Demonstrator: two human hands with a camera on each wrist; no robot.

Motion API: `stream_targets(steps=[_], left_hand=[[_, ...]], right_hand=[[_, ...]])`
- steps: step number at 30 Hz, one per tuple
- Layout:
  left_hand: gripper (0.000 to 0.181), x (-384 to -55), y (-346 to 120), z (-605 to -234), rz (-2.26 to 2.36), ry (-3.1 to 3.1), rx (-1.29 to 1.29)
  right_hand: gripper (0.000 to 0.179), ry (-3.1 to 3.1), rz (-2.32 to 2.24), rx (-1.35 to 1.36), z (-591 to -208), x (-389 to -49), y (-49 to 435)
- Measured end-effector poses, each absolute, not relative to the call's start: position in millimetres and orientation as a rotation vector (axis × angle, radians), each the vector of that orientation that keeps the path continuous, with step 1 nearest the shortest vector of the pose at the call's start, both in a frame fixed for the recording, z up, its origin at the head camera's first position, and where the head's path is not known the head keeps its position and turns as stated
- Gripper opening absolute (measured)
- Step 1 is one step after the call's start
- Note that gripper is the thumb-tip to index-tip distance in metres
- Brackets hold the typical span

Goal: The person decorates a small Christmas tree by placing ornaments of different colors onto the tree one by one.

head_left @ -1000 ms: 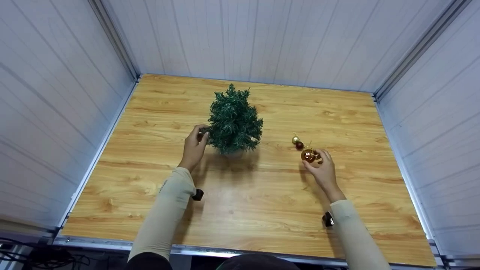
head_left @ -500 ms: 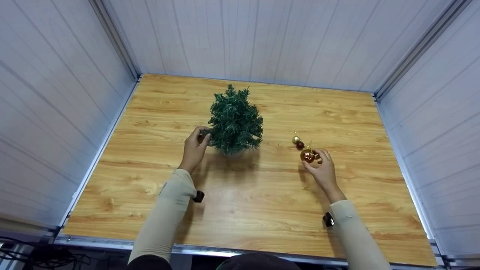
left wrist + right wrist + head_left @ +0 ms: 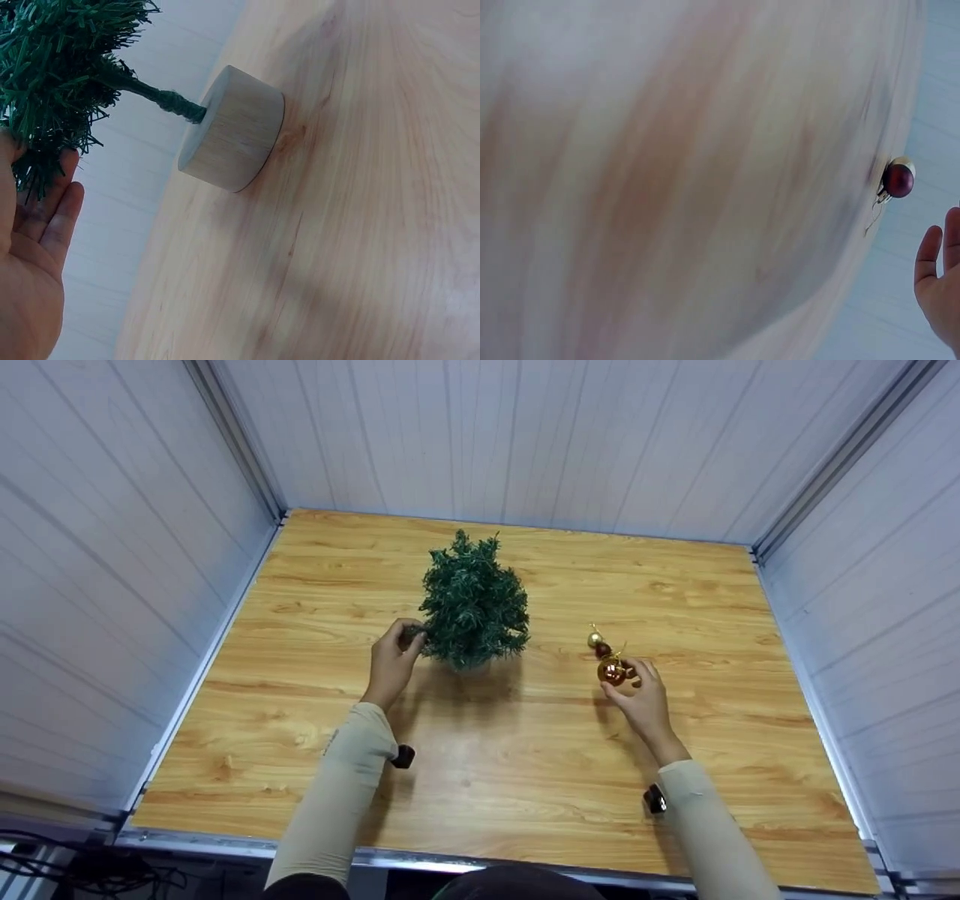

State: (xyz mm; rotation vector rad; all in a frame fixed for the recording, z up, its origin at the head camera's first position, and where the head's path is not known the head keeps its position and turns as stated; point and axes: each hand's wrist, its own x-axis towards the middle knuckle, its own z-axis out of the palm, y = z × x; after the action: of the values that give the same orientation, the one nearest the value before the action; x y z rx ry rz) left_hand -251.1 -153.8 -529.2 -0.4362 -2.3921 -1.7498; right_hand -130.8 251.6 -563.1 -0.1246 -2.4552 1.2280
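A small artificial Christmas tree (image 3: 474, 604) stands upright on a round wooden base (image 3: 238, 131). My left hand (image 3: 391, 660) pinches a branch at the tree's lower left side, its fingertips partly hidden by needles in the left wrist view. To the right of the tree, my right hand (image 3: 646, 701) holds a shiny copper-gold bauble (image 3: 611, 671) between thumb and fingers. Just beyond it lie a dark red bauble (image 3: 603, 649) and a small pale gold bauble (image 3: 594, 639), side by side. The held bauble is out of frame in the right wrist view.
All of this is on a wood-grain table (image 3: 480, 780) with a metal front edge. White panel walls (image 3: 480, 442) enclose its back and both sides. Black cables (image 3: 97, 870) hang below the front left corner.
The left hand has shifted slightly right and toward the front edge, still on the branch. The right hand has barely moved, its bauble drifting a little left.
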Motion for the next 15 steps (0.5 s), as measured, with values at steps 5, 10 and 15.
stream_targets(steps=[5, 10, 15], left_hand=[[0.014, -250.2, -153.0, -529.5, -1.743, -2.394, -0.414], [0.015, -249.9, -153.1, -529.5, -1.736, -2.395, -0.414], [0.013, -250.8, -151.3, -529.0, -1.735, -2.38, -0.402]], right_hand=[[0.053, -2.447, 1.229, -0.108, -561.5, -132.4, 249.5], [0.054, -2.444, 1.229, -0.117, -561.9, -132.3, 247.3], [0.054, -2.435, 1.237, -0.121, -561.6, -132.5, 246.1]])
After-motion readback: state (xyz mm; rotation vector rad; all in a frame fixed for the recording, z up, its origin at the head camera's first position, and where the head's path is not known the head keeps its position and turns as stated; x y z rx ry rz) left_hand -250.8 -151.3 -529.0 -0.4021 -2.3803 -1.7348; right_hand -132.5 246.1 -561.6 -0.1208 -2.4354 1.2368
